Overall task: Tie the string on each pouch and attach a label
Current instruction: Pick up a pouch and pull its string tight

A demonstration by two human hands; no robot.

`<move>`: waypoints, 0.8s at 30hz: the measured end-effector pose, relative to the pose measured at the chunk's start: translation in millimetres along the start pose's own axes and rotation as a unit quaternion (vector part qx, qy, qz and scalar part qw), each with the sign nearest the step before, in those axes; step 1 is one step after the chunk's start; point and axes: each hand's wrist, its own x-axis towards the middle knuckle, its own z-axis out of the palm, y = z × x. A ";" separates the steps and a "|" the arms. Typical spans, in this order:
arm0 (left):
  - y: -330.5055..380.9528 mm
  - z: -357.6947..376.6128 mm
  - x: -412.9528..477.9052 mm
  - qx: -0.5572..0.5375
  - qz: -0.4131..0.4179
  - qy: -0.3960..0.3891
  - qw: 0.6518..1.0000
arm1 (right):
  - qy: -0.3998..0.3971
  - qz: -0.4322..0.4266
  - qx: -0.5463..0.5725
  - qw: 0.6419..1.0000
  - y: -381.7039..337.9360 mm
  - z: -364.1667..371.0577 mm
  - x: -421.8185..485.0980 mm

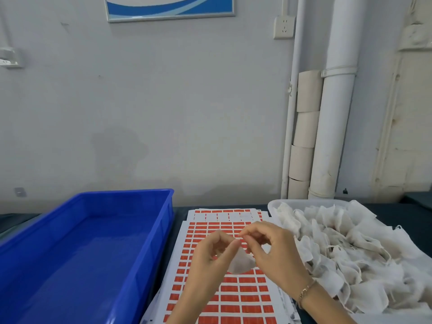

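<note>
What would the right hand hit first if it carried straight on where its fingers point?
Probably the left hand: the right hand points left over the pouch held between them, fingertips almost touching. Depth is unclear.

Bare forearms, no sleeves; a thin gold chain bracelet [305, 289] circles the right wrist.
</note>
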 end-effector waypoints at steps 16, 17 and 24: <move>11.8 -2.2 -1.9 -0.058 -0.126 -0.077 0.987 | 0.137 0.019 0.043 0.990 3.9 4.2 23.5; 12.7 -2.1 -3.7 -0.050 -0.144 -0.091 0.984 | 0.144 0.018 0.049 0.988 3.4 3.3 24.9; 2.7 -8.6 -4.1 -0.275 -0.120 -0.086 0.950 | 0.129 0.033 -0.010 0.991 12.7 -3.6 23.1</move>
